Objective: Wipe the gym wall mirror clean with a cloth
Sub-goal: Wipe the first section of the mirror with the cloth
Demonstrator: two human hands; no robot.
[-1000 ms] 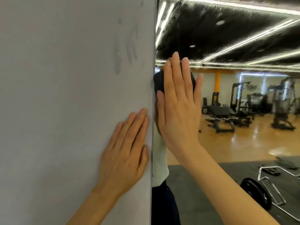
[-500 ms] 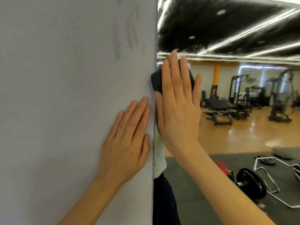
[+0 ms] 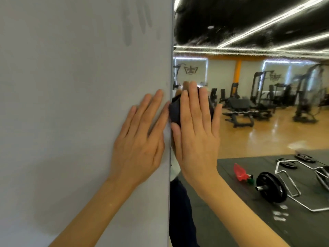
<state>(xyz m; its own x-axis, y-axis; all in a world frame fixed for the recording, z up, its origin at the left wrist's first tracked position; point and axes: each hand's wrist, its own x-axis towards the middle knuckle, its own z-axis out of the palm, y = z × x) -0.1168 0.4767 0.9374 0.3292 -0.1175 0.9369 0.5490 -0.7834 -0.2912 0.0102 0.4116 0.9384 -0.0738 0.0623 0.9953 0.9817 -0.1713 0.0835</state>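
Observation:
The wall mirror (image 3: 258,136) fills the right half of the view and reflects the gym floor and machines. My right hand (image 3: 195,132) lies flat against the glass beside the mirror's left edge, fingers straight, pressing a dark cloth (image 3: 175,111) that shows at the fingers' left side. My left hand (image 3: 140,139) rests flat on the grey wall (image 3: 71,104) just left of that edge, fingers straight and spread a little, holding nothing.
Faint finger smears (image 3: 135,24) mark the grey wall high up. In the mirror's reflection lie a barbell with a black plate (image 3: 270,187), a chrome bar frame (image 3: 302,184), a red object (image 3: 240,172) on dark matting, and weight machines (image 3: 263,97) behind.
Both hands have slid down along the mirror's left edge while the view tilted down; the cloth stays under my right fingers. Smears on the wall now sit higher in view.

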